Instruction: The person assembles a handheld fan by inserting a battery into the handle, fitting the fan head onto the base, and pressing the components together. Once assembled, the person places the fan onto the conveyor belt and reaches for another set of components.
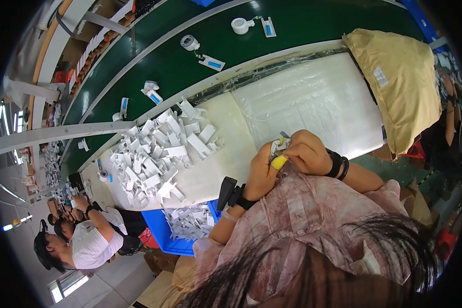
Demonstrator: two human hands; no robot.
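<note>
Both hands are drawn together close to my chest, at the near edge of the table. My left hand (261, 173) is closed around a small white plastic part (279, 146), mostly covered by fingers. Against that part, my right hand (309, 153) is closed too, its fingertips pinched. A bright yellow piece (278, 162) shows between the hands; its kind is not clear, nor which hand grips it. To the left lies a large heap of white plastic brackets (154, 159) on the pale tabletop.
A blue bin (161, 233) of similar white parts stands below the heap. Beyond the table, a green conveyor belt (303, 25) carries several white round pieces with brackets. A tan sack (400, 82) is at the right. A co-worker in a white shirt (95, 241) sits at left.
</note>
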